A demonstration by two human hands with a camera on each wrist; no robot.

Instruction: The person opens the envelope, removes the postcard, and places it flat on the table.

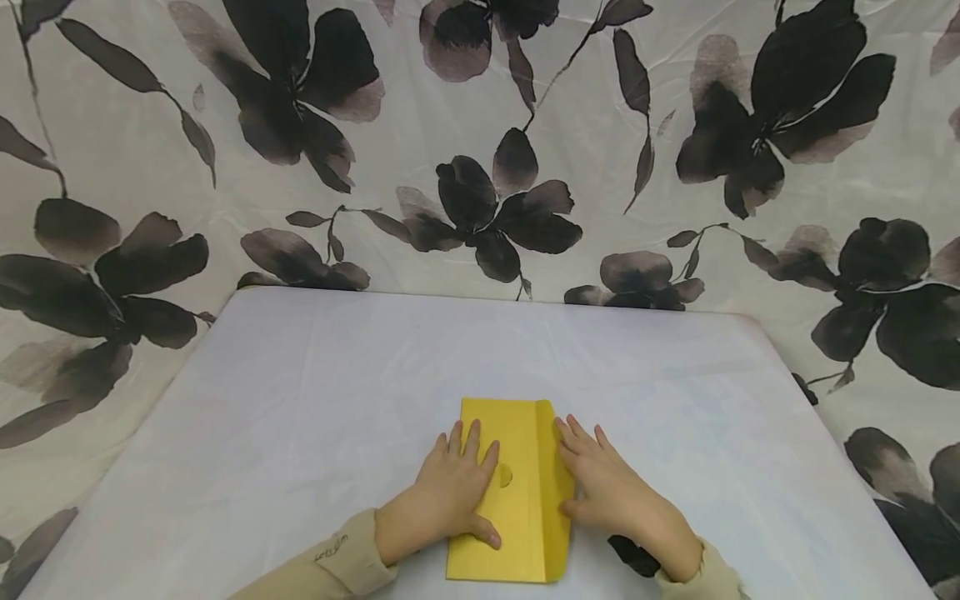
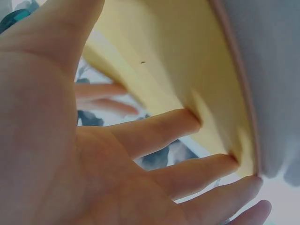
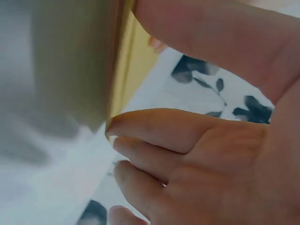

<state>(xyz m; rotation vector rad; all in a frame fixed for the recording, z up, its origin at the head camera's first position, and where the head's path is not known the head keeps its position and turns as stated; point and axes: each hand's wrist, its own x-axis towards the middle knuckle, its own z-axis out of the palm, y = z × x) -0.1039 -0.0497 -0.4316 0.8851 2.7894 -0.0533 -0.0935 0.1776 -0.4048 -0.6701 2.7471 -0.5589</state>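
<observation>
A yellow paper envelope lies lengthwise away from me on the table, a small semicircular cut near its middle. Along its right side runs a long flap, angled up from the body. My left hand rests on the left part of the envelope with fingers spread; in the left wrist view its fingertips press on the yellow paper. At the flap's outer edge is my right hand, its fingers extended. The right wrist view shows the thumb and index fingertip touching that edge.
A white cloth covers the table. Behind and beside it hangs pale fabric printed with dark flowers. A black item shows partly beneath my right wrist.
</observation>
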